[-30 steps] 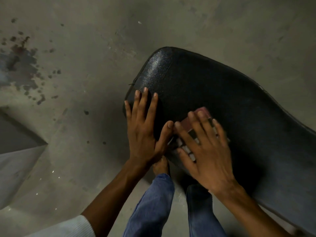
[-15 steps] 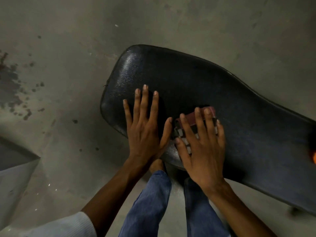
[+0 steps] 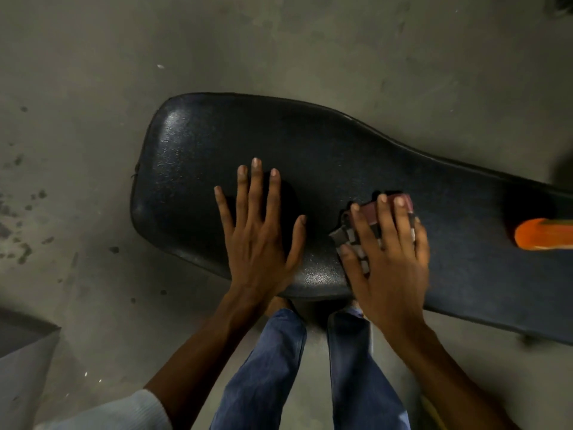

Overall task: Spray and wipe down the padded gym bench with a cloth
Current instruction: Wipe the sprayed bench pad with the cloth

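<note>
The black padded gym bench (image 3: 325,156) runs from the middle left out past the right edge. My left hand (image 3: 259,240) lies flat on its pad, fingers spread, holding nothing. A little to the right, my right hand (image 3: 389,259) presses a checked cloth with a dark red border (image 3: 348,240) flat onto the pad near the front edge. Most of the cloth is hidden under that hand. An orange object (image 3: 542,233), perhaps the spray bottle, lies on the bench at the far right, cut off by the frame.
The bench stands over a grey concrete floor (image 3: 93,88) with dark stains at the left. My legs in blue jeans (image 3: 273,367) stand against the bench's front edge. A grey slab corner (image 3: 21,361) sits at the lower left.
My right hand has slid the cloth to the right along the pad, away from my left hand. The view has shifted, so more of the bench and the orange object show.
</note>
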`<state>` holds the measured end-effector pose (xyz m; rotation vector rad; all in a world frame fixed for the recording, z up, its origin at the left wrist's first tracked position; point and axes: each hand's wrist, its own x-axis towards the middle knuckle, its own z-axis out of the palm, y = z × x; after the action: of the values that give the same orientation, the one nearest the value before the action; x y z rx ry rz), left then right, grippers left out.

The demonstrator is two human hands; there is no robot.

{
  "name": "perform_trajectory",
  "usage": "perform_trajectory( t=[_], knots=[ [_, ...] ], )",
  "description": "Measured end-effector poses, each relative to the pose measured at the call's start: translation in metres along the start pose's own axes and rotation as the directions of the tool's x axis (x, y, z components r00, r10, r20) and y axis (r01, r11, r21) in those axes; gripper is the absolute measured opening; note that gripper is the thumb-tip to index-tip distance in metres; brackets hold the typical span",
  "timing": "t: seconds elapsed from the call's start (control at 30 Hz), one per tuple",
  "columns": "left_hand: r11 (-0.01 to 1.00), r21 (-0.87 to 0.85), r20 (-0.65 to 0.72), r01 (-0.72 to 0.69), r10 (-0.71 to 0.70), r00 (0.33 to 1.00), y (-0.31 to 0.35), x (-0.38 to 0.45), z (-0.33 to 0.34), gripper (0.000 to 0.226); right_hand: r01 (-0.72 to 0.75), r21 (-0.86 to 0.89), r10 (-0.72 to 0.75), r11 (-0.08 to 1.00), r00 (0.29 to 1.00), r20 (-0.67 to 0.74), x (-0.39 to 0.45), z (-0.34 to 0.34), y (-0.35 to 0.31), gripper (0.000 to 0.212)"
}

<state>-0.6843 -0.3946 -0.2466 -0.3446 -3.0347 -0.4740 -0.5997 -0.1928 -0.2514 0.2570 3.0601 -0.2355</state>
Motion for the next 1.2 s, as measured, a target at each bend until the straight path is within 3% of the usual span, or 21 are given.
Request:
perform_trajectory(
  t=[0.07,0.27,0.5,0.6,0.73,0.8,0.87,0.93,1.0,1.07,1.2],
  knots=[
    [0.999,0.021,0.051,-0.034,0.033,0.998,0.011,-0.002,0.004,0.077,-0.044,0.014,0.044,0.999,0.999,-0.001,-0.001,0.002,-0.011,0.067],
    [0.997,0.052,0.113,-0.049,0.042,0.993,0.015,-0.005,0.007,0.075,0.173,-0.001,-0.173,0.985,0.985,0.025,-0.035,0.005,0.009,0.065],
    [0.997,0.062,0.091,-0.054,0.048,0.995,0.016,-0.006,0.009,0.075,-0.138,0.036,0.14,0.99,0.988,-0.064,0.016,-0.005,0.013,0.065],
    [0.998,0.048,0.088,-0.048,0.043,0.995,0.016,-0.005,0.008,0.073,-0.162,0.054,0.165,0.985,0.985,-0.054,0.043,-0.006,-0.013,0.065],
    [0.998,-0.058,0.067,-0.016,0.02,0.998,0.016,-0.003,0.006,0.067,0.057,0.082,-0.055,0.995,0.998,-0.019,0.032,-0.003,-0.029,0.071],
    [0.987,-0.16,0.018,0.006,-0.003,1.0,0.023,-0.002,0.002,0.065,0.172,0.214,-0.165,0.962,0.985,-0.05,0.02,-0.009,-0.018,0.077],
    [0.957,-0.282,-0.038,-0.068,0.06,0.997,0.039,-0.002,-0.004,0.061,0.14,0.386,-0.099,0.912,0.987,-0.124,0.014,-0.02,-0.002,0.071],
    [0.913,-0.348,-0.03,-0.215,0.218,0.975,0.064,0.0,-0.003,0.059,0.008,0.446,0.075,0.895,0.983,-0.169,0.015,-0.028,0.015,0.06],
    [0.893,-0.263,0.06,-0.365,0.393,0.918,0.083,-0.001,0.008,0.061,-0.116,0.466,0.204,0.877,0.968,-0.143,0.02,-0.028,0.026,0.053],
    [0.884,-0.1,0.167,-0.457,0.468,0.868,0.089,-0.005,0.024,0.066,-0.166,0.471,0.24,0.866,0.966,-0.1,0.027,-0.024,0.028,0.051],
    [0.924,-0.008,0.209,-0.382,0.375,0.903,0.062,-0.01,0.021,0.082,-0.083,0.453,0.147,0.888,0.983,-0.109,0.044,-0.019,0.007,0.051]
  ],
)
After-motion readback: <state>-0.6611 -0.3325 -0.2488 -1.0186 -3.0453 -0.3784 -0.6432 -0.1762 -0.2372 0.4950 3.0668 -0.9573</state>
